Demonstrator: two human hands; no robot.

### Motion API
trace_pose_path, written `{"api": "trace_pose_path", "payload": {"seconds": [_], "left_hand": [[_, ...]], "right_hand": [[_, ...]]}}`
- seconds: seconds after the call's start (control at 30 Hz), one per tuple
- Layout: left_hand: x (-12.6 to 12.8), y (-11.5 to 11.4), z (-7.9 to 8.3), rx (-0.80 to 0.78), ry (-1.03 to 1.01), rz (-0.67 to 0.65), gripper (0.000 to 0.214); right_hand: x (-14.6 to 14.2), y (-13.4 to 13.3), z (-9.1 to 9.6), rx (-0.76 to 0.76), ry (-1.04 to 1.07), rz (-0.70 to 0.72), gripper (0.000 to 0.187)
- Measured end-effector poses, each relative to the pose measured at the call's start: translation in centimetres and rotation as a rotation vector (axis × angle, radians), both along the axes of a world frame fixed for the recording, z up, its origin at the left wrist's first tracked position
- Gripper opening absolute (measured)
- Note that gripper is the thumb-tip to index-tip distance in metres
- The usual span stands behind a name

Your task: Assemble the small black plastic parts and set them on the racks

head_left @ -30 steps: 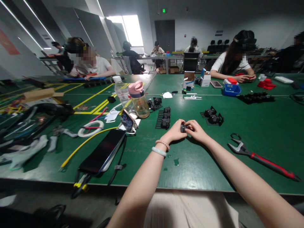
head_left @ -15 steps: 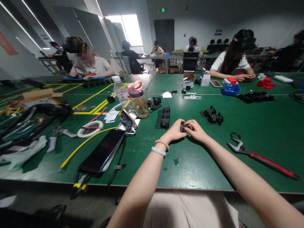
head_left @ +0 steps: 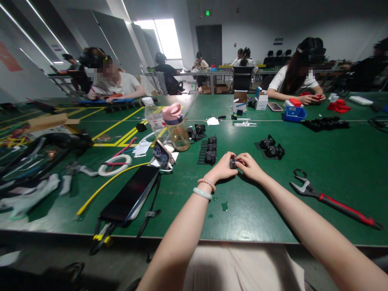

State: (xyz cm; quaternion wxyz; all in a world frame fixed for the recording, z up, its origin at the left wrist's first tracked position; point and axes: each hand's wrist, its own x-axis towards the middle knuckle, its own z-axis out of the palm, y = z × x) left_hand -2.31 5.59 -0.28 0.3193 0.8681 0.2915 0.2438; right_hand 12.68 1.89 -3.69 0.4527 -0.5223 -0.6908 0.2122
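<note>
Both my hands meet over the green table [head_left: 333,161], pinching one small black part [head_left: 233,163] between them. My left hand [head_left: 222,166], with two bracelets on its wrist, grips the part from the left. From the right, my right hand [head_left: 250,166] closes its fingers on the same part. Just beyond my left hand lies a black tray [head_left: 205,152] carrying several similar black parts. Two more black parts [head_left: 271,149] lie beyond my right hand.
A red-handled adjustable wrench [head_left: 330,200] lies at the right. A pink-lidded bottle [head_left: 176,126], a clear bottle [head_left: 154,117], a phone on a stand [head_left: 163,155], a dark tablet [head_left: 131,193] and a yellow cable [head_left: 106,184] sit left. Other people work at the far sides.
</note>
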Motion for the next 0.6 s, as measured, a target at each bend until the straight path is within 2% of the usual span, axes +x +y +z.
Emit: {"api": "trace_pose_path", "payload": {"seconds": [0.6], "left_hand": [[0.02, 0.04, 0.1, -0.03, -0.009, -0.003, 0.049]], "right_hand": [[-0.25, 0.02, 0.08, 0.007, -0.034, -0.047, 0.022]]}}
